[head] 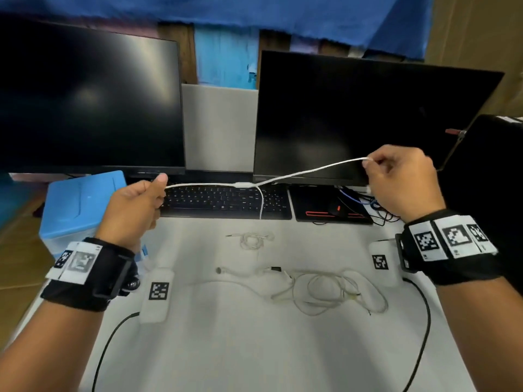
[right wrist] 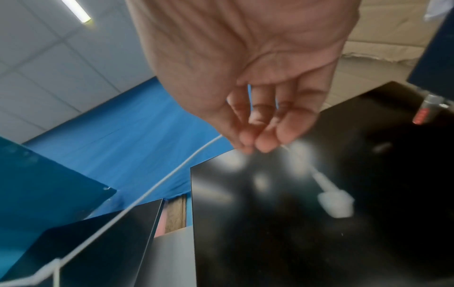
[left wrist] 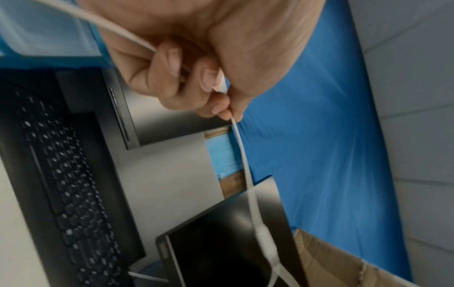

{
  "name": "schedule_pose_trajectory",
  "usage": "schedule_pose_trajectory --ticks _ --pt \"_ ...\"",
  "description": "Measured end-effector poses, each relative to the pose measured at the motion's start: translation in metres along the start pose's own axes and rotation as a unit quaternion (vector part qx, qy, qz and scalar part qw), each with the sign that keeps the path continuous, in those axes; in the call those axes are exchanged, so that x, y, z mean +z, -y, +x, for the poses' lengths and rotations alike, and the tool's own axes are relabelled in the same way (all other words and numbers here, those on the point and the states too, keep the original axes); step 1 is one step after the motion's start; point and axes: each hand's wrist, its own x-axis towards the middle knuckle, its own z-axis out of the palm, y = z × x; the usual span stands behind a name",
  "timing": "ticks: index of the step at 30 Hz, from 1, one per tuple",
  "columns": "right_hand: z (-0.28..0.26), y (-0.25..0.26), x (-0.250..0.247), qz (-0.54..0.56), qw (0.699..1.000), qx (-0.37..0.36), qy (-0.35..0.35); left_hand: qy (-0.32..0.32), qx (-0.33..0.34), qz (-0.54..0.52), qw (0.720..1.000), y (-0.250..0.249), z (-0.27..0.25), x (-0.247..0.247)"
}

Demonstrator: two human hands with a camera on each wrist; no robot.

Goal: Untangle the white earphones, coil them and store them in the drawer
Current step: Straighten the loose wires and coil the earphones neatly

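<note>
I see the thin white earphone cord point(head: 297, 174) stretched in the air above the black keyboard point(head: 226, 200), with one strand hanging from its small inline piece. My left hand point(head: 135, 207) has its fingers curled round one end; my right hand point(head: 402, 179) pinches the other end between thumb and fingertips, a white plug point(right wrist: 335, 203) dangling below it. On the white table point(head: 240, 349) lie a small coiled white cord point(head: 250, 240) and a loose tangle of white cables point(head: 319, 290). A light blue plastic drawer box point(head: 79, 210) stands left, two dark monitors behind.
</note>
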Motion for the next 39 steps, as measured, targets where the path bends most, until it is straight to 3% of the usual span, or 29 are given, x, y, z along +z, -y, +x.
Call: schedule_pose_trajectory --ticks 3,8,10,12,14,17,19,21,25,29,32,34,37,39 --pt "-0.013 -0.007 0.022 -0.043 0.992 0.023 0.12 0.043 0.024 -0.056 0.997 -0.011 -0.006 0.005" --pt "-0.037 -0.017 0.065 -0.044 0.967 0.08 0.239 0.064 0.039 -0.112 0.991 -0.025 -0.017 0.008" --pt "-0.046 -0.004 0.074 -0.05 0.935 0.084 0.34 0.066 0.053 -0.121 0.989 -0.031 -0.021 0.007" --pt "-0.054 0.021 0.082 0.035 0.897 0.065 0.435 0.084 0.066 -0.129 0.986 -0.035 -0.026 0.01" --pt "-0.06 0.056 0.091 0.139 0.872 0.035 0.467 0.11 0.074 -0.128 0.983 -0.037 -0.033 0.017" --pt "-0.062 0.102 0.112 0.231 0.858 0.017 0.458 0.143 0.077 -0.12 0.979 -0.04 -0.044 0.026" --pt "-0.058 0.121 0.12 0.211 0.856 -0.009 0.473 0.159 0.083 -0.126 0.976 -0.043 -0.05 0.027" --pt "-0.046 0.127 0.117 0.18 0.843 0.028 0.506 0.169 0.086 -0.129 0.973 -0.047 -0.05 0.023" --pt "0.006 0.106 0.07 0.164 0.868 0.169 0.438 0.207 0.091 -0.127 0.966 -0.042 -0.04 0.009" --pt "0.053 0.046 0.017 0.368 0.849 0.282 0.253 0.215 0.06 0.036 0.974 -0.017 -0.017 -0.002" --pt "0.071 0.008 -0.015 0.399 0.87 0.266 0.119 0.097 0.035 0.105 0.989 0.009 0.0 -0.001" --pt "0.075 -0.014 -0.03 0.361 0.897 0.244 0.068 0.035 -0.044 0.057 0.997 0.016 0.007 0.002" --pt "0.07 -0.042 -0.039 0.295 0.929 0.219 0.041 0.073 -0.173 -0.074 0.979 0.013 0.009 0.003" --pt "0.065 -0.053 -0.036 0.274 0.938 0.204 0.059 0.111 -0.208 -0.144 0.961 0.009 0.007 0.002"
